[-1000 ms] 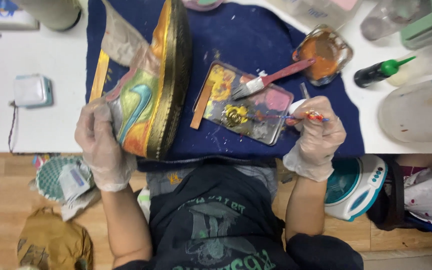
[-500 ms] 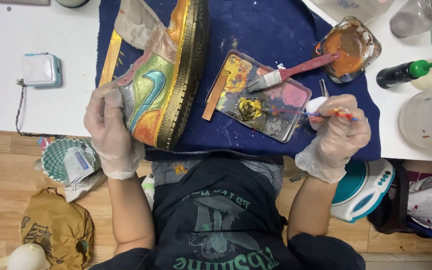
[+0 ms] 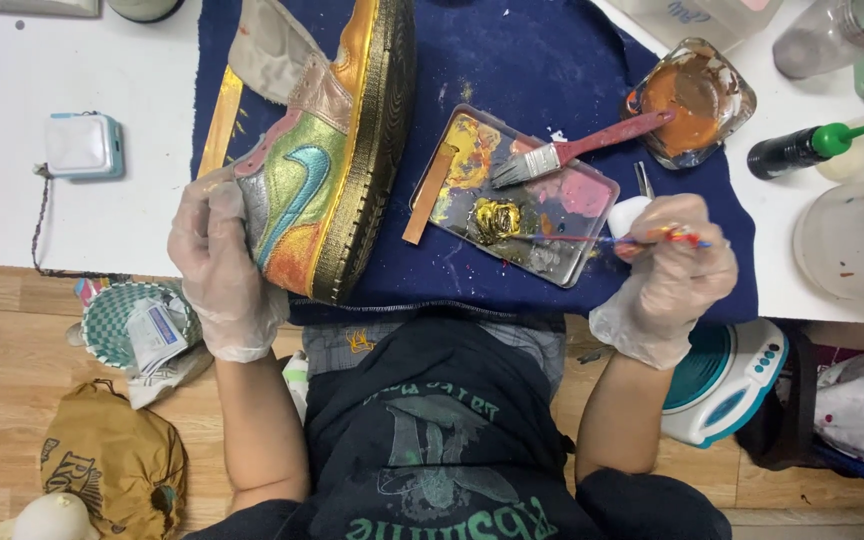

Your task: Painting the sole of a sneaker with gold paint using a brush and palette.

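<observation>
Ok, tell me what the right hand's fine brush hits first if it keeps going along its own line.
The right hand points its fine brush left; its tip looks nearly at the gold paint blob on the palette tray. Height is unclear.

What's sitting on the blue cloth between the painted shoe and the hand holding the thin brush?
In the head view, a rectangular paint palette tray lies between the shoe and the right hand. A flat wide brush rests across it, and the thin brush reaches into its gold paint.

Gloved left hand (image 3: 220,262) on painted shoe (image 3: 327,160); right hand (image 3: 674,262) with thin brush (image 3: 592,239) over palette (image 3: 514,195).
</observation>
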